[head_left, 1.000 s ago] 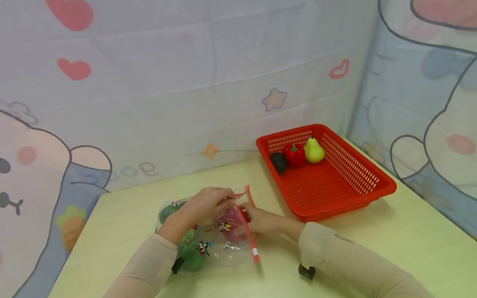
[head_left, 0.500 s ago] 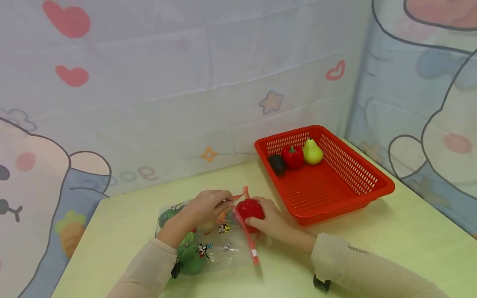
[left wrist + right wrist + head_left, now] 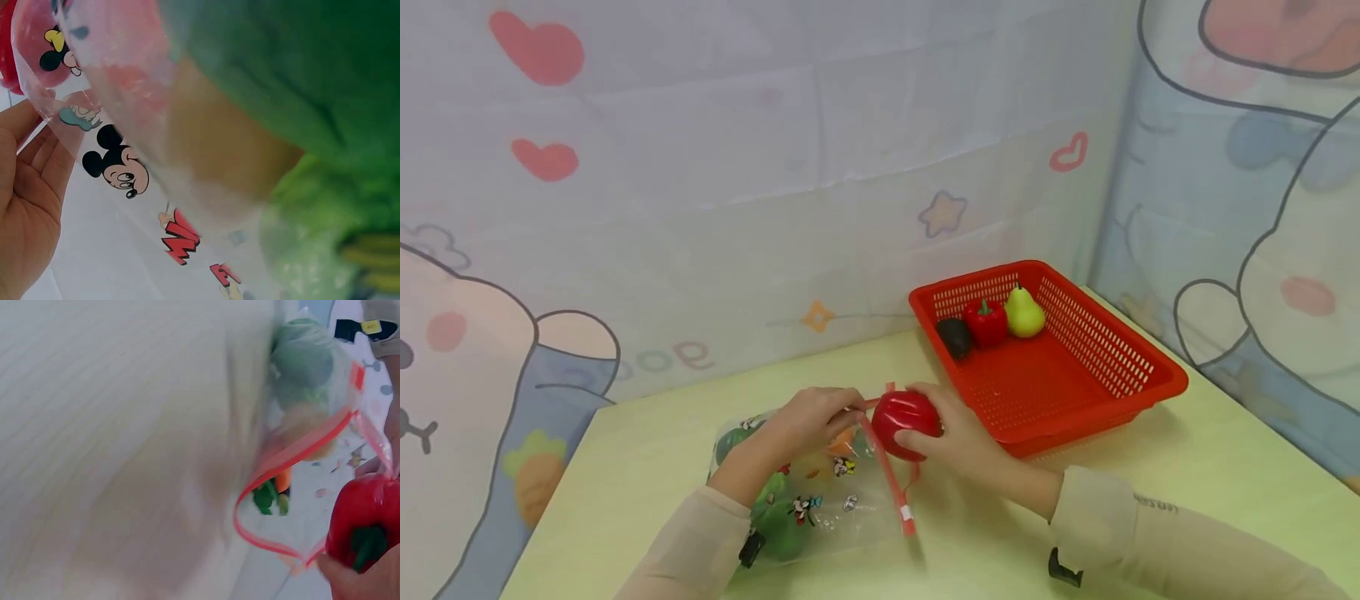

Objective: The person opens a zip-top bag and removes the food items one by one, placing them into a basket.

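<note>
A clear zip bag (image 3: 842,517) with cartoon prints and a red-edged mouth lies on the table, green and orange produce showing inside. My left hand (image 3: 808,425) pinches the upper edge of its mouth; the left wrist view shows that hand (image 3: 31,187) at the bag's film. My right hand (image 3: 966,442) grips a red bell pepper (image 3: 904,423) just outside the mouth. In the right wrist view the pepper (image 3: 359,519) shows its green stem beside the open red rim (image 3: 300,447), with my thumb on it.
A red basket (image 3: 1105,417) stands at the back right, holding a dark avocado-like item (image 3: 955,337), another red pepper (image 3: 986,322) and a green pear (image 3: 1024,314). Printed cloth (image 3: 700,167) hangs behind the table (image 3: 985,542).
My right hand has come out of the bag's mouth to the right, bringing the red pepper with it. My left hand keeps its pinch on the edge.
</note>
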Demonstrator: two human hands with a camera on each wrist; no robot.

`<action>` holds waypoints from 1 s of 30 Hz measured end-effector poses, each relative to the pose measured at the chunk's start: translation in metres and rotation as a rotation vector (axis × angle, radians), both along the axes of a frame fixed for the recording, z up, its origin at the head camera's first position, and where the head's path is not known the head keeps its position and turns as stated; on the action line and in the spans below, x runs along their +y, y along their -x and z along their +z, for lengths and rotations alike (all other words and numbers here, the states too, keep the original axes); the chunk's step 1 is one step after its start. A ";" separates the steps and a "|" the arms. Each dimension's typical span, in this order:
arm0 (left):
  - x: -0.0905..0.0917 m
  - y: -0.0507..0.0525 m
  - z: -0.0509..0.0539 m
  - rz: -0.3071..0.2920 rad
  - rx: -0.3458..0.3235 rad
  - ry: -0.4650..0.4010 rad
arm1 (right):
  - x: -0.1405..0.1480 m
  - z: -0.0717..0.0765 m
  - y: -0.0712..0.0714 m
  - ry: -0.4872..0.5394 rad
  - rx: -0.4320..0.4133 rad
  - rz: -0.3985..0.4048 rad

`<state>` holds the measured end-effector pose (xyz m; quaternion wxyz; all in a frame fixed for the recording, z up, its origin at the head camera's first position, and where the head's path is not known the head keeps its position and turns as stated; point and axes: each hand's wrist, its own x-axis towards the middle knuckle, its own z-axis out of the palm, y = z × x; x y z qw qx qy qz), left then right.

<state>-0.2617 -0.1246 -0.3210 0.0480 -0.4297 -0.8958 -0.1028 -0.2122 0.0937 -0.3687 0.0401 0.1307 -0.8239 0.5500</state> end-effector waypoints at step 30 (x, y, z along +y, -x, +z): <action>0.009 -0.002 -0.010 -0.010 -0.004 -0.011 | 0.100 0.076 0.121 -1.157 0.002 0.213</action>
